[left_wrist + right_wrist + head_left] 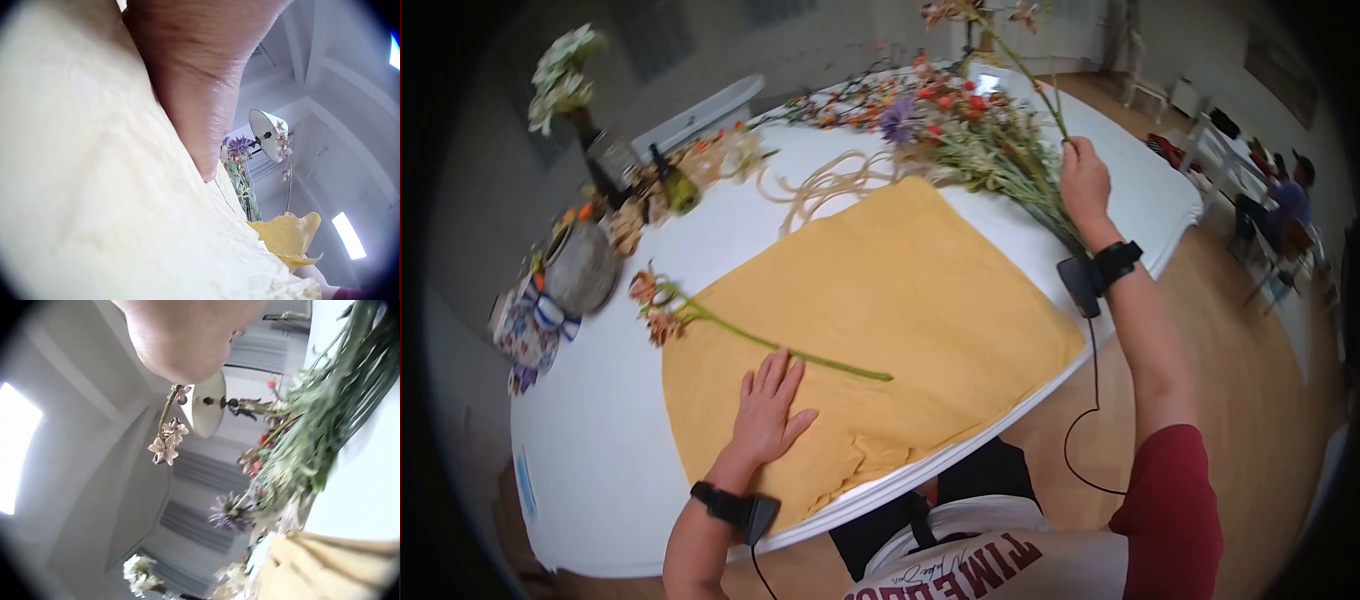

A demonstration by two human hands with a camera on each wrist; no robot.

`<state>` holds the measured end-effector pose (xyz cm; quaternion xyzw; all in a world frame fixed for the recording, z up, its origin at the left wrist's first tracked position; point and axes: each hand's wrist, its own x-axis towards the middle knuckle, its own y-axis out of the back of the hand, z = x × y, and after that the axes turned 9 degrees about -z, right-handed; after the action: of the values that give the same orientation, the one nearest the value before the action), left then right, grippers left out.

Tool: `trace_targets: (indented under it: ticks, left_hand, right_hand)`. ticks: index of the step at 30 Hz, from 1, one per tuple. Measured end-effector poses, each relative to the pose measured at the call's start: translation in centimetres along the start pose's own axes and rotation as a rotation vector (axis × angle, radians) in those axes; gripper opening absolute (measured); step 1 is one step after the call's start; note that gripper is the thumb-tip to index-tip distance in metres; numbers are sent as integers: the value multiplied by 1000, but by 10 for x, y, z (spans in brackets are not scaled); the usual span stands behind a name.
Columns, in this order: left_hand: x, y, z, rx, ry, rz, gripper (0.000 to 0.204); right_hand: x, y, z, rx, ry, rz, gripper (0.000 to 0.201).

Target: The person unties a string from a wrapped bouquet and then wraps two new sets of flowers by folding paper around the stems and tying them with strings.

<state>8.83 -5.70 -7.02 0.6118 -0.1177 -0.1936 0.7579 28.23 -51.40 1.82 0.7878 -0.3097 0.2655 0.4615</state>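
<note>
My left hand (766, 415) lies flat on a sheet of yellow wrapping paper (880, 270), fingers straight and thumb spread. Its fingertips are right at a flower (830, 363) with a green stem and brownish-pink blooms, which lies across the paper with its head to the left. In the left wrist view, the paper looks crinkled close under the hand. Raised over the table's right side, my right hand (1086, 185) grips another long-stemmed flower (1032, 82) by the lower stem. Small pale blooms (165, 447) on it show beyond the hand in the right wrist view.
A bundle of greenery and flowers (1010, 165) lies beyond the paper, under the right hand. Loops of beige cord (840, 180) are beside it. On the left stand a grey pot (581, 268), a green bottle (676, 185) and a dark vase with white flowers (565, 80).
</note>
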Motion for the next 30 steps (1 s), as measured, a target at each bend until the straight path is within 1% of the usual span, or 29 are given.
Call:
trace_targets:
  ticks: [1, 2, 4, 6, 7, 8, 9, 10, 11, 13, 17, 19, 22, 23, 27, 29, 30]
  left_hand:
    - [-2, 1, -1, 10, 5, -25, 67]
    - [-2, -1, -3, 26, -2, -14, 68]
    - [-3, -4, -6, 31, 8, -1, 69]
    - [-4, -7, -9, 34, 3, 15, 71]
    - [-3, -8, -11, 49, -12, 25, 71]
    - [-3, -11, -12, 48, 26, 36, 71]
    - [-2, -14, -13, 56, 8, 48, 71]
    - [-3, -15, -14, 63, -19, 57, 71]
    - [-3, -16, -15, 63, 0, 61, 71]
    - [-3, -17, -16, 60, -29, 75, 71]
    - [-4, -16, -16, 59, -18, 80, 71]
    - [-4, -16, -16, 49, -36, 93, 71]
    - [-4, -17, -15, 53, -28, 90, 71]
    - [-3, -17, -15, 52, -24, 92, 71]
    - [-3, -16, -15, 53, -24, 89, 71]
    - [-3, -18, -15, 48, -21, 78, 71]
    - [-2, -19, -15, 28, -22, 95, 72]
  right_hand:
    - [1, -4, -13, 77, 80, -5, 21]
    - [0, -10, -24, 171, 163, -17, 21]
    - [-11, -20, -62, 434, 207, -150, 22]
    - [-38, -26, -103, 597, 187, -358, 23]
    - [-51, -35, -120, 631, 217, -383, 23]
    - [-68, -43, -138, 708, 251, -443, 22]
    - [-85, -50, -153, 782, 282, -497, 22]
    - [-100, -53, -169, 791, 257, -565, 20]
    - [-115, -56, -185, 793, 229, -632, 19]
    - [-141, -68, -207, 829, 248, -713, 18]
    - [-177, -83, -229, 781, 334, -769, 17]
    - [-187, -83, -234, 698, 466, -756, 16]
    - [-202, -89, -231, 618, 518, -793, 17]
    - [-206, -89, -230, 591, 509, -858, 20]
    - [-215, -86, -230, 598, 570, -827, 21]
    - [-212, -78, -233, 521, 670, -818, 21]
    - [-214, -78, -233, 522, 669, -818, 21]
